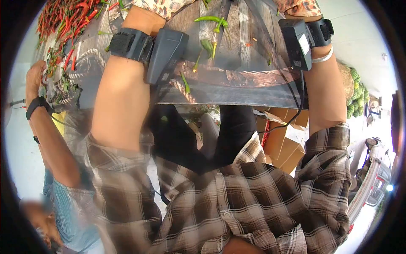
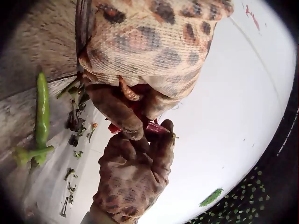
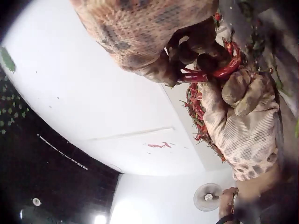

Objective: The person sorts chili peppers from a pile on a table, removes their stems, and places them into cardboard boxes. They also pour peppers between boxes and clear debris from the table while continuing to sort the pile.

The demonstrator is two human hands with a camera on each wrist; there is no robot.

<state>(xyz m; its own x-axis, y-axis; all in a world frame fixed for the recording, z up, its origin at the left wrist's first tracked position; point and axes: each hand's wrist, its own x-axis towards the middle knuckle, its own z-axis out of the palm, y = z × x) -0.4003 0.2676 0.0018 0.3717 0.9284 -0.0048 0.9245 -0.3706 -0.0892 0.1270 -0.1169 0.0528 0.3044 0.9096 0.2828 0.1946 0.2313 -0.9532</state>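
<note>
"So, is the left hand (image 2: 149,51) closed?"

"Yes, gloved and curled round red chillies (image 3: 229,67)."

"And the right hand (image 2: 133,172)?"

"Gloved too, facing it closely and curled to pinch red chillies, though I can't tell exactly which are in which hand."

"Where are they, then?"

"Between the hands, above the counter (image 1: 244,29). Green chillies (image 2: 43,109) lie loose on it, and a red heap (image 1: 67,21) sits just left of the left arm (image 1: 120,101)."

The head view looks down past the forearms (image 1: 122,101); both wrist views share the gloved fingers (image 2: 122,116) up close.
</note>
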